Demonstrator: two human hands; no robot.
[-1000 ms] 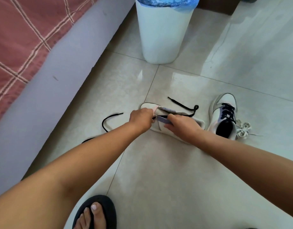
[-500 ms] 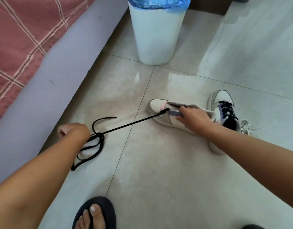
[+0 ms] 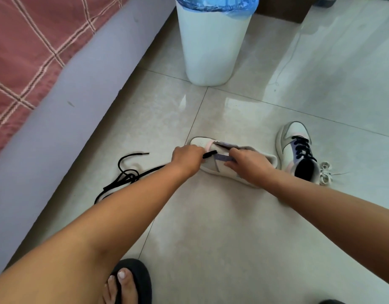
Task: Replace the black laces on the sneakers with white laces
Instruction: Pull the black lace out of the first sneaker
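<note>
**Black lace nearly out of sneaker 1**

Far left: bed (image 3: pixel 46 62) with red checked cover, grey side panel running down to the floor (image 3: pixel 233 238). Loose black lace (image 3: pixel 125 175) lies on the tiles left of centre, in a small tangle, 1 tip pointing right; it trails under the left forearm toward the shoe. Near edge: a foot in a black sandal (image 3: pixel 132 281).

Centre: left hand (image 3: pixel 187 157) is curled at the toe end of sneaker 1 (image 3: pixel 211 167), pinching a short black lace bit (image 3: pixel 210 154) at the eyelets. Right hand (image 3: pixel 247 164) grips the shoe's upper, thumb on the purple eyestay, pinning it down. Sneaker 1 lies on its side, toe pointing left.

Right: sneaker 2 (image 3: pixel 298 152) stands upright, just beside sneaker 1, black laces fully in. White laces (image 3: pixel 325 175), bundled, touch its right side. Far centre: white bin (image 3: pixel 211 44) with blue liner.

Handling, my read: lace is light, limp, snags at eyelets; best taken close to the eyelet and pulled along its line, not by the slack. Shoe is light and slides on glossy tile, so it needs a hand holding it. Tangle on the floor may knot. Bin and bed are well apart from the work; nothing blocks the reach to the white laces except sneaker 2.
</note>
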